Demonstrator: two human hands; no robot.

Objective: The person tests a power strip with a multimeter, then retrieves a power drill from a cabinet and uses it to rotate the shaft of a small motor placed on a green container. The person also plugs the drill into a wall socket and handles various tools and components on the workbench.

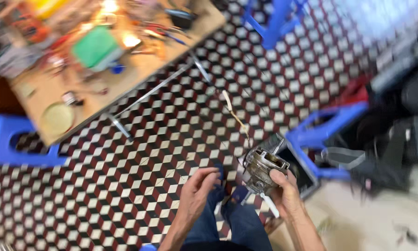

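Two bare hands work low in the blurred head view, over knees in blue trousers (236, 223). The right hand (285, 193) is closed around a small, dirty grey electric motor (262, 168), fingers wrapped over its lower right side and thumb on its near face. The motor sits at about 5 o'clock from the picture's centre, held above the patterned floor. Its long axis follows its thin shaft, which runs from about 1 o'clock at the upper end, near the blue stool, to 7 o'clock at the lower end, tilted rather than upright. A pale lead (269, 204) sticks out below the hand toward 5 o'clock, and a thin wire (234, 114) trails up from the motor's top toward 11 o'clock.

The left hand (197, 190) is just beside the motor, at its 9 o'clock, half open with the fingers curled loosely and the fingertips close to the casing; it holds nothing, and whether it touches the motor cannot be told.

Behind, at 10 o'clock, a cluttered wooden table (139, 69) carries a green box (95, 49). A blue stool (325, 130) stands at 3 o'clock, just beside the motor, another blue stool (9, 144) at 9 o'clock. The tiled floor (162, 135) shows a cube pattern.
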